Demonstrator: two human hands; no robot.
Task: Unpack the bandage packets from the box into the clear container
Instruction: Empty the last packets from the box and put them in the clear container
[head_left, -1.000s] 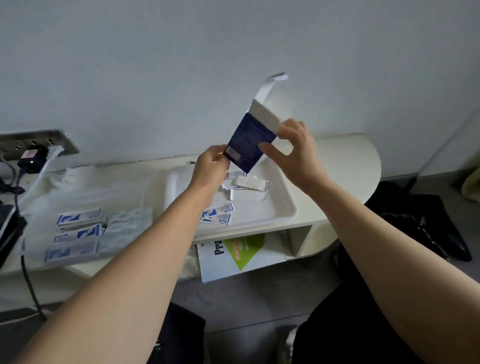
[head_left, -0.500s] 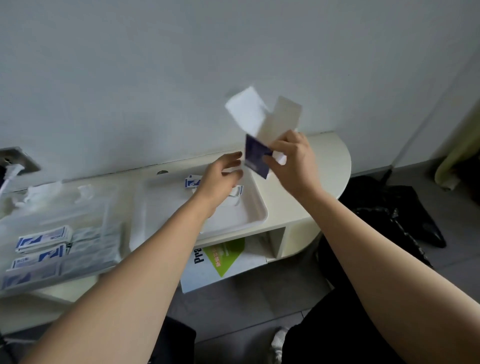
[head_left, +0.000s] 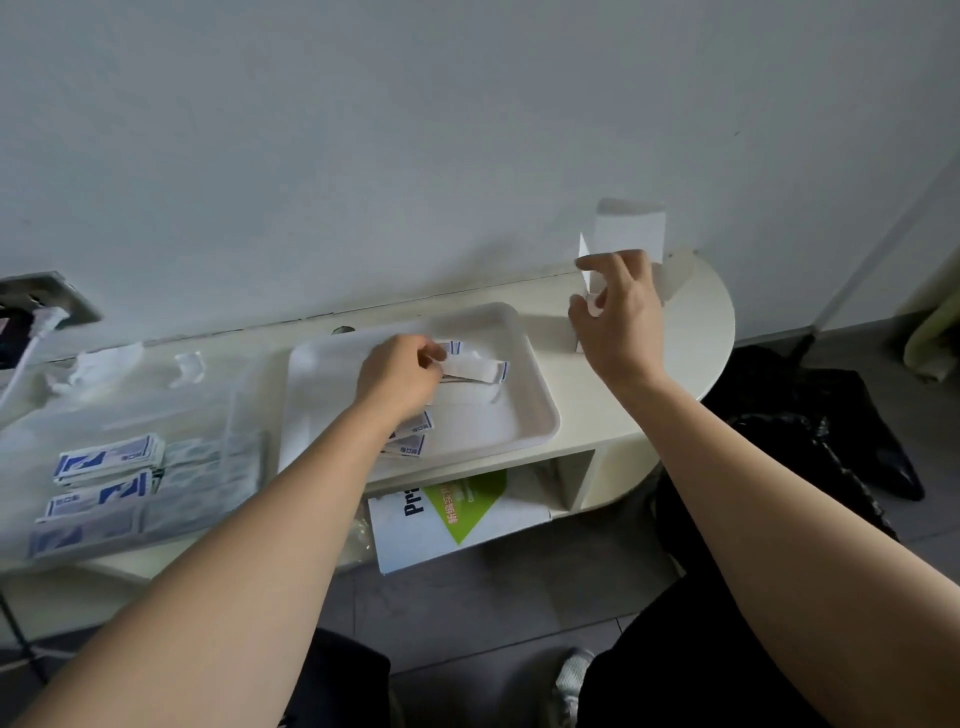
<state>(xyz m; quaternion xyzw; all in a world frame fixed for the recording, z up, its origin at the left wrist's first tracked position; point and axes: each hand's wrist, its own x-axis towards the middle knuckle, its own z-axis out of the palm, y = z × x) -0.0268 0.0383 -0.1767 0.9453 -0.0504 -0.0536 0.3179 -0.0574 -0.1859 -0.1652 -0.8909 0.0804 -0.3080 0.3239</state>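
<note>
while on packets (head_left: 475, 368), left hand (head_left: 400, 376) curled

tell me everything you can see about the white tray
The white tray is a shallow rectangle with rounded corners and a raised rim, and it looks like smooth plastic. It lies flat on the cream table near the wall, just right of the clear container, with its front rim close to the table's front edge. Loose bandage packets, white with blue print, lie inside it. The left hand reaches in and pinches some of them.
</note>
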